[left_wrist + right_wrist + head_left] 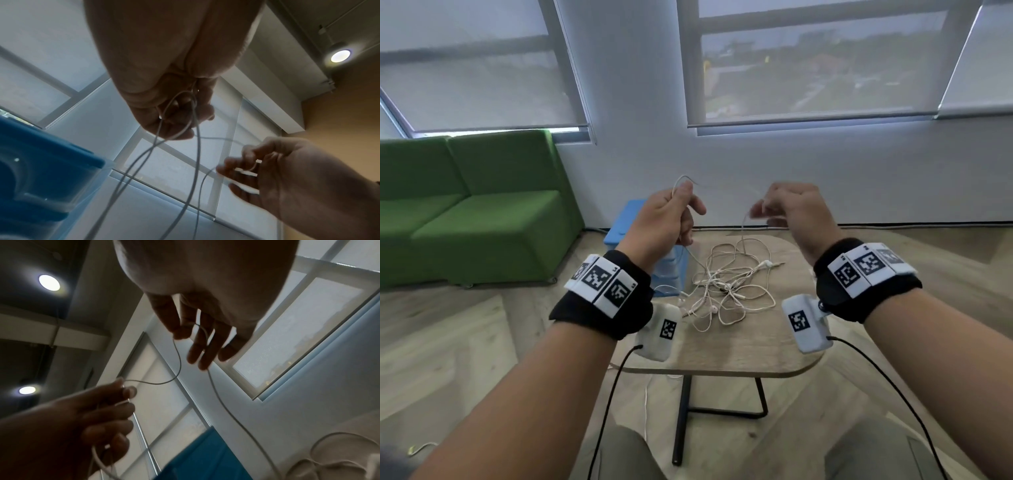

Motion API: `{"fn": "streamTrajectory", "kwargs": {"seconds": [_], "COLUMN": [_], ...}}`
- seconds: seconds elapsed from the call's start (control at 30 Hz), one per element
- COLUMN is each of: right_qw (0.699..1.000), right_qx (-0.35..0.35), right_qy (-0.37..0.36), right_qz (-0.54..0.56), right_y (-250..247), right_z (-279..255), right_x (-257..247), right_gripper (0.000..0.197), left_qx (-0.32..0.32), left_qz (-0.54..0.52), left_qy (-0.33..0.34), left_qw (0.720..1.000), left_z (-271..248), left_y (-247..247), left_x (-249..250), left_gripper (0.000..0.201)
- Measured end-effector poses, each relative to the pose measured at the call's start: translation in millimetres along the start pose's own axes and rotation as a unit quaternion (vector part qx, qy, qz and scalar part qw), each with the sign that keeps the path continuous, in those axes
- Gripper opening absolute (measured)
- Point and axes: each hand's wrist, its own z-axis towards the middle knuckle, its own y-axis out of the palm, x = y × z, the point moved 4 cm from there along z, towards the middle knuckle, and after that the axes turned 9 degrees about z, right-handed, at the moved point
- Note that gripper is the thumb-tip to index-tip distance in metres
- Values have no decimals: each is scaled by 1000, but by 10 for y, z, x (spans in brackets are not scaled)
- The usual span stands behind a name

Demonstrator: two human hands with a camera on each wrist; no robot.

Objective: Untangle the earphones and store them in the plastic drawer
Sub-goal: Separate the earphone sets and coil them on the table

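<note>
- Both bare forearms reach in from 6 o'clock of the head view, each wrapped in a black fabric wristband carrying white printed-marker blocks, with a black lead trailing from a white wrist box.
- Green upholstered sofa [479, 212], blocky and matte, stands at 9 o'clock, well apart from the table, with open pale plank floor between them.
- Small wood-grain table [750, 349] with rounded corners sits on a thin black metal frame at centre; its near edge and right half are bare.
- Blue-lidded translucent plastic drawer unit [633, 219] stands at the table's 11 o'clock, just beside its far-left edge, partly hidden by the left wrist.
- Left hand [666, 219] is raised above the table, fingers curled round several strands of thin cord, with a loop standing up past the knuckles.
- Right hand [789, 209] is raised at 1 o'clock; thumb and forefinger pinch one strand, the other fingers loosely spread beneath.
- Tangled white wired earphones [726, 287], glossy thin cord in overlapping loops, lie mostly on the table's middle; strands rise to both hands, and a slack span runs between the two.
- One white earbud [714, 309] rests near the heap's near edge.
</note>
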Motion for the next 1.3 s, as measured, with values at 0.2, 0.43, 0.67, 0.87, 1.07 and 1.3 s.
{"fn": "streamTrajectory", "kwargs": {"seconds": [0.2, 0.43, 0.67, 0.87, 1.07, 1.3], "right_qw": [925, 973, 962, 995, 960, 932], "right_qx": [-53, -168, -150, 40, 115, 150], "right_qy": [125, -48, -51, 71, 205, 256], "right_qz": [-354, -151, -220, -63, 152, 209], "right_y": [63, 578, 570, 100, -251, -350], "right_z": [-98, -244, -145, -106, -269, -407], "right_x": [416, -45, 25, 201, 306, 684], "right_gripper": [36, 76, 28, 44, 47, 46], "left_qx": [-66, -91, -86, -89, -27, 52], "left_qz": [78, 118, 77, 89, 88, -56], "left_qy": [-4, 12, 17, 19, -15, -115], "left_qw": [995, 989, 993, 992, 996, 990], "left_z": [-25, -32, -95, -225, -303, -333], "left_y": [79, 132, 84, -28, -27, -6], "left_x": [37, 130, 97, -158, -569, -722], "left_gripper": [43, 28, 9, 34, 10, 39]}}
